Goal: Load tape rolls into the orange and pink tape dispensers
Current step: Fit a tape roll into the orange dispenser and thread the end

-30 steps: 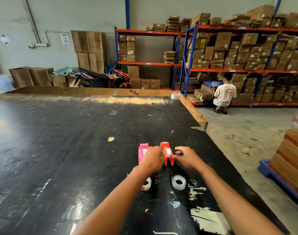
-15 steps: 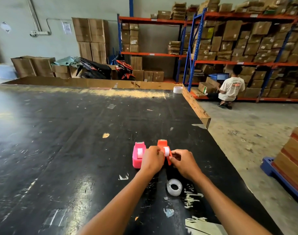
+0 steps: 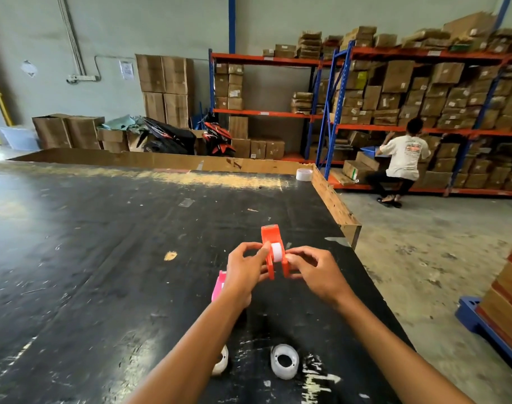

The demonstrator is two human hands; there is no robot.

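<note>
No writing is readable from here; the wall notices and box labels are blurred. At centre frame I see my left hand (image 3: 244, 271) and right hand (image 3: 313, 272) both pinching the orange dispenser (image 3: 273, 252), now lifted off the black table (image 3: 103, 258), a white roll (image 3: 277, 252) seated inside. The pink dispenser (image 3: 218, 287) sits lower left, half hidden. Two loose rolls (image 3: 284, 361) lie near the bottom edge.
</note>
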